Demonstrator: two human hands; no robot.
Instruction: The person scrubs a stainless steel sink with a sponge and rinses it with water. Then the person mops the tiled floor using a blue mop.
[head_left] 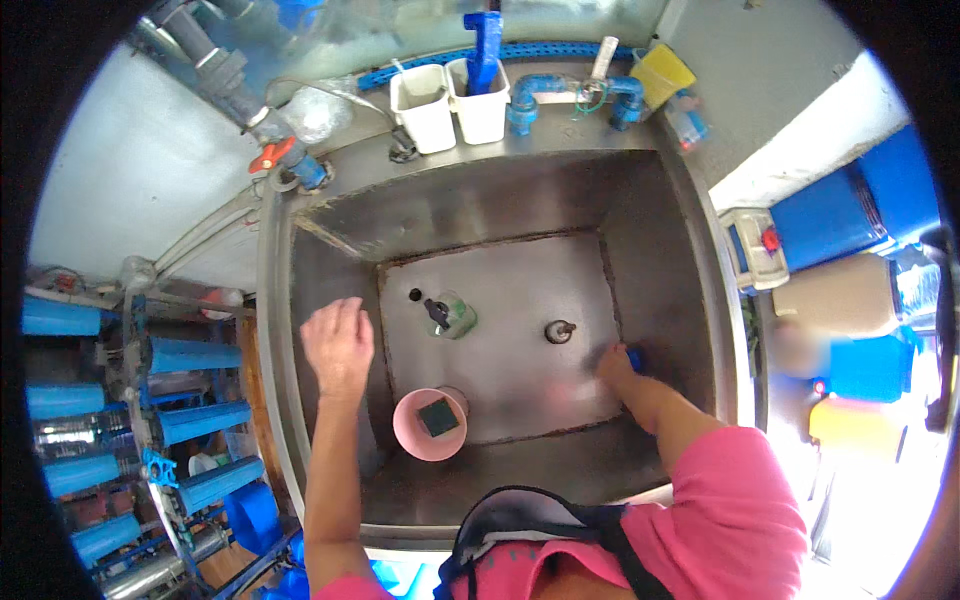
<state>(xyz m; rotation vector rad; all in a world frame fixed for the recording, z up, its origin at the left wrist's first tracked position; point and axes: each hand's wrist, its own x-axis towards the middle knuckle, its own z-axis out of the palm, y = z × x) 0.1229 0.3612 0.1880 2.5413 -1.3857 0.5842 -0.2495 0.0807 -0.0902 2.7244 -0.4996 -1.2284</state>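
R hand (614,365) low in the steel sink (330,225), fingers clenched on a blue scrub pad (634,358) at the floor's right edge, by the drain plug (559,331). L hand (338,343), fingers released, braces on left wall. Best w/ firm short strokes, pad flat, keeping that brace.

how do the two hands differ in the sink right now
The left hand is open, fingers spread, resting on the sink's left inner wall and holding nothing. The right hand reaches down to the sink floor, closed around a small blue object, and looks blurred. Both are bare and inside the same steel sink.
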